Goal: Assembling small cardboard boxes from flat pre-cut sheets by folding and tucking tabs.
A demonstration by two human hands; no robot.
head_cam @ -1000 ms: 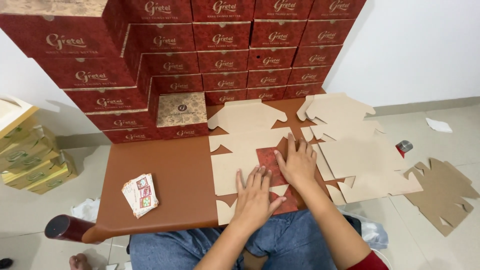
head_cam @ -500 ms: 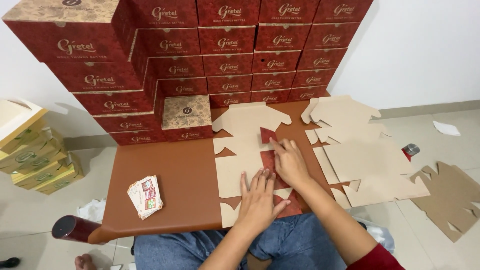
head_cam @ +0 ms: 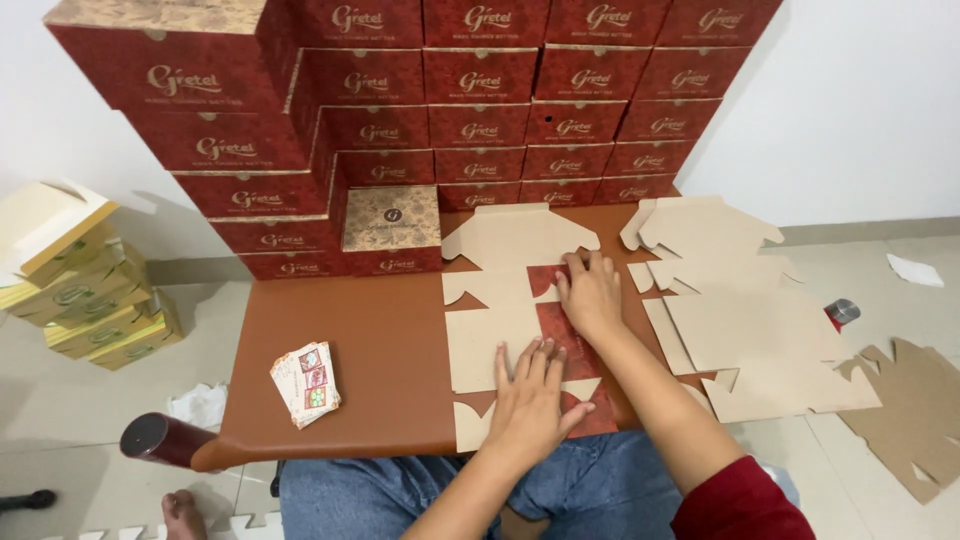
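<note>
Flat tan-and-red die-cut cardboard box blank pressed by left hand at 6 o'clock, right hand at 12, fingers spread flat.

Home packing corner: stacked red boxes

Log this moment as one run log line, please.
left hand flat on box blank | right hand presses red flap | table
</note>
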